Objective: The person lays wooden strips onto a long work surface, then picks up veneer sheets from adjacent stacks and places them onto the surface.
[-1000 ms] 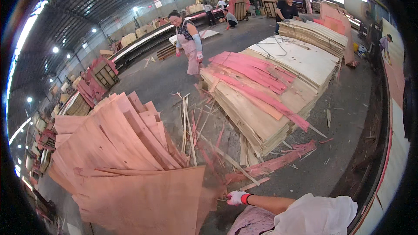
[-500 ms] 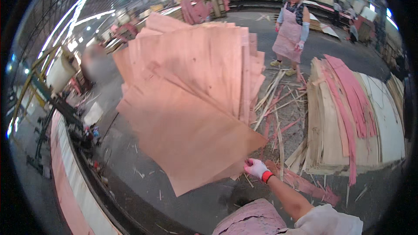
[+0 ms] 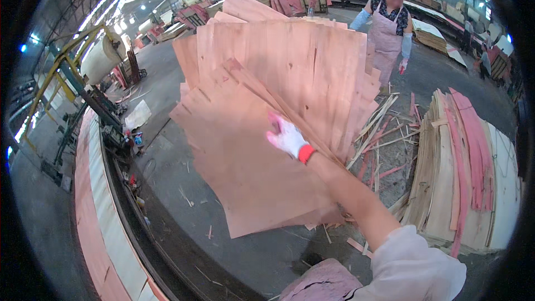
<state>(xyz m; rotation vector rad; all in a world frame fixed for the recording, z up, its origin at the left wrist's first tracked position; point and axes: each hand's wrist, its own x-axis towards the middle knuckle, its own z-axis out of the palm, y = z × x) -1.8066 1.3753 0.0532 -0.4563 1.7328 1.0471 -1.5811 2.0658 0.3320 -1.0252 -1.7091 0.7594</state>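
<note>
My right hand [image 3: 287,139], in a white glove with pink fingertips and a red cuff, is over the top brown-pink veneer sheet [image 3: 251,189], its fingers apart; whether it touches the sheet I cannot tell. Beyond it rises a tall, fanned stack of pink veneer sheets [image 3: 278,56] with uneven edges. A loose strip [image 3: 262,95] lies diagonally across the sheets above my hand. My left hand is not in view.
A long belt with pink and white sheets [image 3: 111,212] runs along the left, near a yellow frame with a roll [image 3: 103,56]. A co-worker [image 3: 384,39] in a pink apron stands behind the stack. Scrap strips [image 3: 384,145] lie beside another veneer pile [image 3: 446,189] at right.
My right hand has moved from the top sheet's right edge up and left onto its middle, its fingers spreading. The view has turned left, and the co-worker has shifted.
</note>
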